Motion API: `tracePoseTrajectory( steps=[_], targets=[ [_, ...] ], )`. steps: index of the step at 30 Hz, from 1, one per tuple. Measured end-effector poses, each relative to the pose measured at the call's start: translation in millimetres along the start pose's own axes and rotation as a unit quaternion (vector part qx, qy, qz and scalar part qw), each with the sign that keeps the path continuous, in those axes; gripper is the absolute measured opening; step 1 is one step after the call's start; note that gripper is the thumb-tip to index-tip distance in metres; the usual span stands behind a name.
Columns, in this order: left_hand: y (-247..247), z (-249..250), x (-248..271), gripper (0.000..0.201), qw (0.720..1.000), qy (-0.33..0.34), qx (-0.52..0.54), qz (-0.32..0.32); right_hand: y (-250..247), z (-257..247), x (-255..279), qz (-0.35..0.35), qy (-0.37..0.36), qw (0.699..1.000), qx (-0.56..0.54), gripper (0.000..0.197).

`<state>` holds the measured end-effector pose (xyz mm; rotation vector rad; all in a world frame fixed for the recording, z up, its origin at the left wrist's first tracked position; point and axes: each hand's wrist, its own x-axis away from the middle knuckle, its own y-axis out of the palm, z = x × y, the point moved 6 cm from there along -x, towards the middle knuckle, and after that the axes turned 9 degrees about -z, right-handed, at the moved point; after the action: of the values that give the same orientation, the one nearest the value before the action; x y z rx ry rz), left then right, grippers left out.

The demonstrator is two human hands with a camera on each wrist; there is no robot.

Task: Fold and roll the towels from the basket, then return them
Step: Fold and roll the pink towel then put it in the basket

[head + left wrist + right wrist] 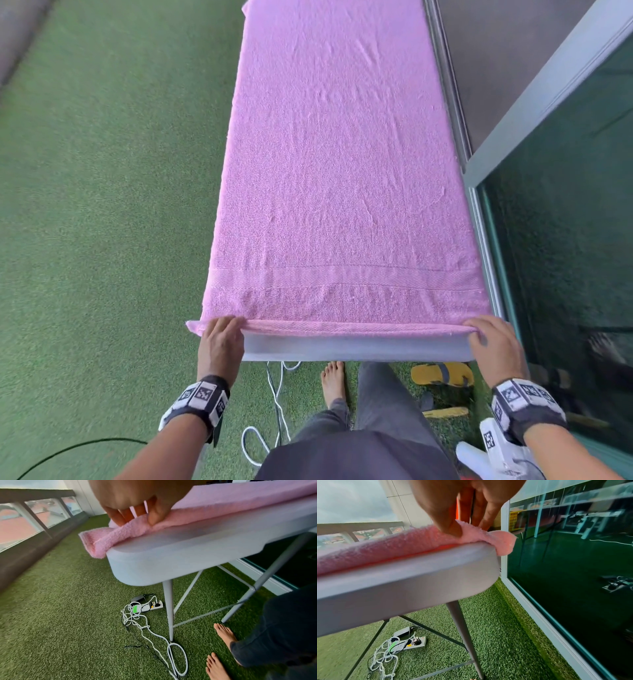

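Observation:
A long pink towel (335,164) lies flat along a narrow grey table (356,347), covering nearly all of its top. At the near left corner my left hand (222,334) pinches the towel's hem (123,534), thumb in front and fingers on top. My right hand (486,337) pinches the near right corner of the pink towel (412,547) between thumb and fingers; a small flap hangs over the table corner (488,555). The near hem is lifted into a slight first turn along the table's end. No basket shows in the head view.
Green artificial turf (102,205) covers the floor. A power strip (150,606) with tangled white cables lies under the table by its grey legs (169,609). A glass door (565,222) runs close along the right. A yellow sandal (442,373) and my bare foot (332,380) are below.

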<state>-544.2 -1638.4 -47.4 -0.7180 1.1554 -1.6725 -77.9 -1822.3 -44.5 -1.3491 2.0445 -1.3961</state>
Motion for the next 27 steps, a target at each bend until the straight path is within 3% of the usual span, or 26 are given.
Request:
tracePoseTrajectory(
  steps=[1, 3, 5, 8, 12, 14, 17, 23, 25, 27],
  targets=[
    [-5.4, 0.9, -1.4, 0.008, 1.0, -0.002, -0.007, -0.001, -1.3, -1.9, -0.3, 0.006, -0.012, 1.0, 0.005, 0.02],
    [-9.1, -4.8, -3.9, 0.024, 0.998, -0.032, -0.04, -0.037, -3.7, -2.5, -0.5, 0.018, -0.04, 0.999, 0.031, 0.015],
    [-8.9, -9.7, -8.2, 0.029, 0.993, -0.061, -0.072, -0.075, -5.0, -0.4, -4.3, 0.023, -0.048, 0.995, 0.08, 0.03],
    [-4.2, -13.0, -21.6, 0.011, 0.982, -0.093, -0.101, -0.126, -6.1, -4.0, -14.9, -0.005, -0.008, 0.991, 0.134, 0.016],
    [-12.1, -13.4, -26.1, 0.006, 0.986, -0.131, -0.077, -0.074, -14.1, -7.6, -20.6, 0.031, 0.024, 0.991, 0.128, 0.023],
    [-10.7, -0.5, -18.7, 0.004, 0.996, -0.081, -0.012, -0.038, -4.0, -11.1, -17.4, 0.0, -0.036, 0.992, 0.119, 0.019],
    [-4.8, 13.8, 1.4, 0.018, 1.0, 0.013, 0.019, -0.013, 15.1, -4.8, -9.4, -0.05, -0.078, 0.987, 0.132, 0.031],
    [-6.3, -5.8, -8.8, 0.045, 1.0, -0.002, -0.014, -0.019, 14.3, 12.0, -18.9, 0.006, -0.055, 0.996, 0.063, 0.035],
    [-8.2, -6.2, -17.3, 0.042, 1.0, 0.009, -0.007, -0.018, 13.1, 13.9, -22.1, 0.025, -0.052, 0.997, 0.044, 0.034],
    [-13.1, -3.0, -19.3, 0.029, 1.0, 0.013, 0.003, -0.021, 7.5, 12.9, -22.1, 0.054, -0.066, 0.995, 0.057, 0.02]
  ],
)
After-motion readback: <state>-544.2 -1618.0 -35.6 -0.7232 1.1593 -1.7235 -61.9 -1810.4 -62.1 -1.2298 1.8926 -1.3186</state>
